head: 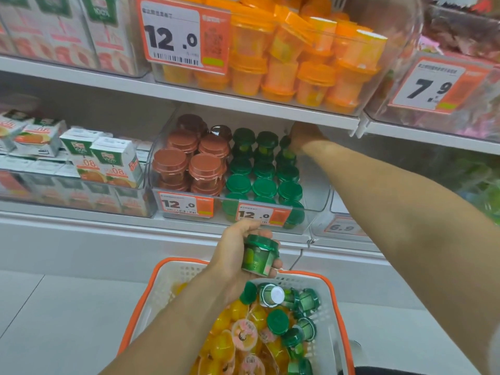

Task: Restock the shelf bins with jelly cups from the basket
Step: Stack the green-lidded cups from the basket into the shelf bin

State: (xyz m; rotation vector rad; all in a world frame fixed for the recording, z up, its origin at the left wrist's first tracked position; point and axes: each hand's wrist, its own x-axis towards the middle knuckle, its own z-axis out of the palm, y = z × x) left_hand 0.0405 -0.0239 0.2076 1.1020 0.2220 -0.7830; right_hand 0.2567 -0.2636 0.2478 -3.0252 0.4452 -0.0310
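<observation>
My left hand (238,249) grips a green-lidded jelly cup (259,254) above the white basket with an orange rim (151,282). The basket holds several more green jelly cups (300,315) on the right and yellow jelly packs (227,334) on the left. My right hand (303,136) reaches deep into the back right of the clear shelf bin (319,196), beside the rear green cups (266,163); its fingers are hidden under the shelf above, and whether they hold a cup cannot be seen. Brown-lidded cups (189,163) fill the bin's left half.
An upper bin of orange-lidded cups (292,63) sits on the shelf above. Juice cartons (108,163) fill the bin to the left. Price tags reading 12.0 (186,204) hang on the bin fronts. Other clear bins (443,85) stand to the right.
</observation>
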